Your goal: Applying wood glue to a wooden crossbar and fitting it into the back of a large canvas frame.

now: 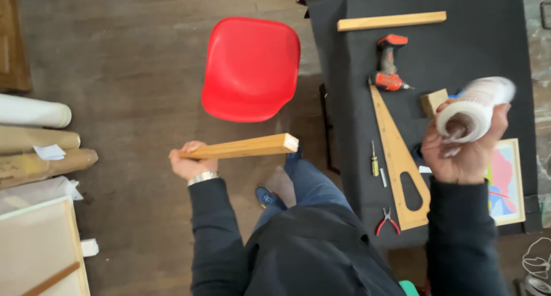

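A wood bar [241, 147] is gripped in the left hand [189, 161] over dark floorboards [132, 61], near a red chair [251, 69]. A white roll [475, 108], possibly film, is clasped by the right hand [465, 150] above the black-covered table [459, 55], where a drill [389, 63] and wooden triangle [399, 158] lie.

- You grip a smooth, pale wooden bar [241, 147].
- Your roll [475, 108] looks like glossy plastic film.
- The red chair [251, 69] is shiny plastic.
- The table cover [459, 49] is matt black.
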